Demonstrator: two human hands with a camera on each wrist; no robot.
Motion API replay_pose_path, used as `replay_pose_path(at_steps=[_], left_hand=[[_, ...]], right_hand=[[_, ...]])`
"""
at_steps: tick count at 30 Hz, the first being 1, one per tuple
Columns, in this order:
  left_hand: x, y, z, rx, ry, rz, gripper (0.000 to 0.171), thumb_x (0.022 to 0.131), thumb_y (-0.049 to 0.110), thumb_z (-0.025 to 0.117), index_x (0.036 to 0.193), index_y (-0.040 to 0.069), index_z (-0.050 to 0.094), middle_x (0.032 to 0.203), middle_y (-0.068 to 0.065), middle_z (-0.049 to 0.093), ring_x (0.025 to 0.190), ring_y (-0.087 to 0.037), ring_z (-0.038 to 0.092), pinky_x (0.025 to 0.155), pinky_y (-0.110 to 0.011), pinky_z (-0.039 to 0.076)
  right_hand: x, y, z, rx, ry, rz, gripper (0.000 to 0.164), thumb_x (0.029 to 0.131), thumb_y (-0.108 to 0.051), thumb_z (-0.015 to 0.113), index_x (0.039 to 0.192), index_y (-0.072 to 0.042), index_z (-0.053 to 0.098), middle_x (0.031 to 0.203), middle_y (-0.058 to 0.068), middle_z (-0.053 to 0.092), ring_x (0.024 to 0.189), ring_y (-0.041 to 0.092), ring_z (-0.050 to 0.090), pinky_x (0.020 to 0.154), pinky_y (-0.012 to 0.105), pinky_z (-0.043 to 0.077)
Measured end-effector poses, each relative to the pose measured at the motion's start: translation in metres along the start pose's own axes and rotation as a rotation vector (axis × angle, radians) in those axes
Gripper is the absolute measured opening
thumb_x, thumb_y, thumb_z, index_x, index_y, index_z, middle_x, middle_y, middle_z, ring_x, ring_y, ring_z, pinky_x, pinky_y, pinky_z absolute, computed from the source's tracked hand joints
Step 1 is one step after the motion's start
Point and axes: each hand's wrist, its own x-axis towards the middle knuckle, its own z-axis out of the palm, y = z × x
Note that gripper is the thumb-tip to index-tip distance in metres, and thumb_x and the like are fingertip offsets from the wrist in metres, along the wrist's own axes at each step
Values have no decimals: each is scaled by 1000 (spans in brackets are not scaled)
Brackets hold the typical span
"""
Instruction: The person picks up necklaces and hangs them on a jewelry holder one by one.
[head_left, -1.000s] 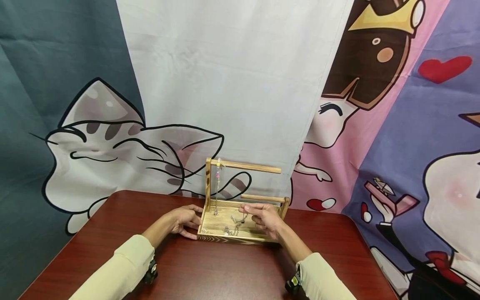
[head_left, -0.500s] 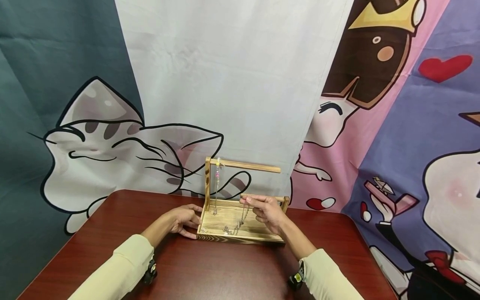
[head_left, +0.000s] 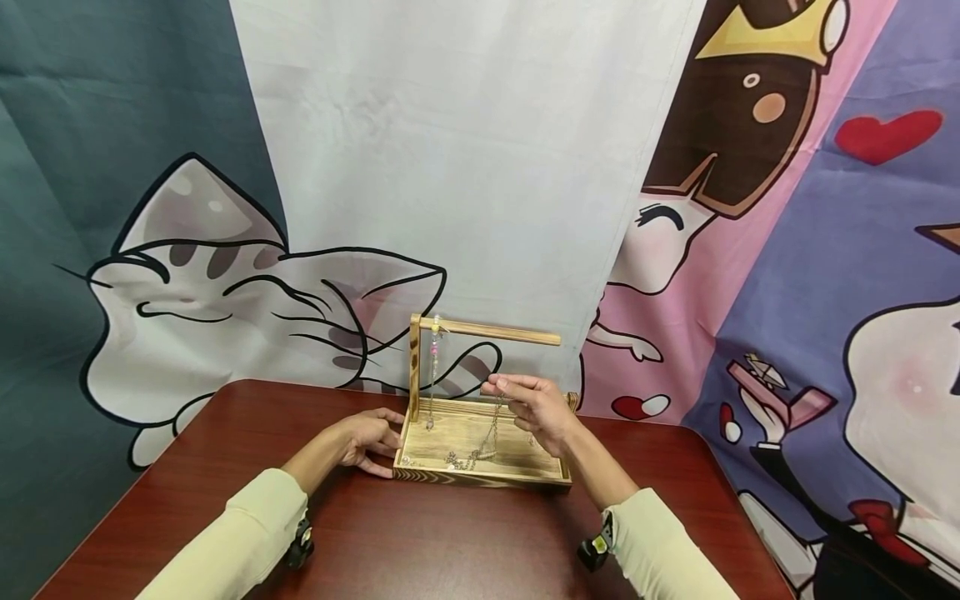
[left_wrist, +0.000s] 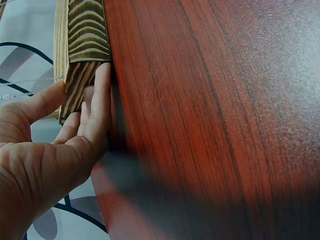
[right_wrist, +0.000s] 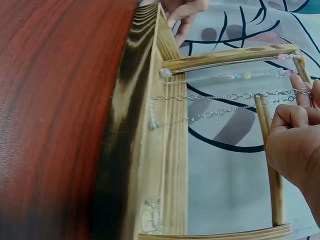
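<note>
A wooden jewelry stand with a shallow tray (head_left: 482,478) sits on the table. My left hand (head_left: 367,439) grips the tray's left end, thumb (left_wrist: 47,101) at the upper edge and fingers against the end wall. My right hand (head_left: 534,408) is raised over the tray and pinches a silver chain necklace (right_wrist: 220,95) between thumb and fingertips. Its strands hang down, and the lower end is at the tray floor. A beaded necklace (head_left: 434,358) with pastel beads hangs from the left end of the upper bar (head_left: 498,333).
A lower bar (right_wrist: 272,170) stands at the stand's right, mostly behind my right hand in the head view. Small jewelry pieces (right_wrist: 151,215) lie in the tray. The dark red table (head_left: 450,542) stretches in front; a printed cloth (head_left: 480,167) hangs behind.
My right hand has risen from the tray, lifting the chain necklace so that its strands now hang longer. My left hand has stayed at the tray's left end.
</note>
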Motion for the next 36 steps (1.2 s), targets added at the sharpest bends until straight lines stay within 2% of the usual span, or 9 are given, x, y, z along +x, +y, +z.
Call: replay_pose_path(at_steps=[2, 3, 4, 6, 10, 13, 23, 28, 36], left_hand=[[0, 0, 0, -1, -1, 1, 63, 100, -9, 61, 159, 0, 39, 137, -26, 67, 111, -30, 73, 88, -56, 72], [0, 0, 0, -2, -1, 1, 63, 100, -9, 61, 159, 0, 39, 137, -26, 67, 111, -30, 73, 88, -56, 72], [0, 0, 0, -2, -1, 0, 63, 100, -9, 61, 159, 0, 39, 137, -26, 68, 111, -30, 73, 89, -56, 72], [0, 0, -1, 0, 0, -1, 63, 101, -9, 61, 159, 1, 39, 137, -26, 68, 111, -30, 73, 88, -56, 72], [1, 0, -1, 4, 2, -5, 63, 101, -8, 61, 159, 1, 39, 136, -25, 69, 111, -30, 73, 88, -56, 71], [1, 0, 0, 6, 2, -4, 63, 100, -8, 61, 159, 1, 39, 136, -25, 69, 111, -30, 74, 88, -56, 71], [1, 0, -1, 4, 4, -8, 64, 99, -8, 62, 158, 1, 39, 134, -24, 70, 111, -31, 73, 87, -55, 72], [2, 1, -1, 5, -5, -11, 64, 99, -9, 61, 158, 1, 38, 134, -24, 70, 112, -31, 73, 88, -55, 71], [2, 1, -2, 2, -9, -6, 63, 100, -9, 61, 158, 1, 38, 134, -25, 69, 111, -31, 72, 87, -55, 72]], right_hand=[[-1, -4, 0, -16, 6, -4, 22, 113, -19, 68, 129, -18, 83, 131, 8, 84, 49, -2, 33, 43, 14, 27], [-1, -6, 0, -24, 8, -5, 22, 113, -19, 68, 128, -20, 83, 135, 11, 82, 51, -5, 40, 43, 14, 27], [-1, -8, 0, -32, 10, -8, 21, 113, -20, 68, 127, -21, 84, 138, 12, 81, 51, -5, 41, 43, 14, 27], [-2, -12, 0, -48, 8, -9, 21, 113, -21, 68, 127, -23, 84, 141, 12, 79, 52, -5, 41, 44, 14, 28], [-2, -22, 1, -47, 9, -13, 20, 114, -21, 67, 122, -26, 84, 129, -1, 86, 49, -3, 32, 46, 15, 28], [-2, -29, 1, -27, 6, -21, 21, 114, -20, 66, 120, -26, 85, 119, -8, 87, 49, -2, 31, 46, 15, 28], [-4, -49, -1, -1, 28, -81, 23, 115, -16, 64, 124, -20, 85, 115, -8, 88, 48, -1, 30, 44, 15, 27], [-5, -58, -1, -13, 56, -94, 23, 114, -16, 66, 125, -21, 85, 114, -8, 88, 48, -1, 31, 44, 15, 28], [-6, -75, -1, -7, 49, -154, 24, 114, -14, 64, 125, -20, 85, 113, -9, 88, 47, -1, 32, 43, 16, 27]])
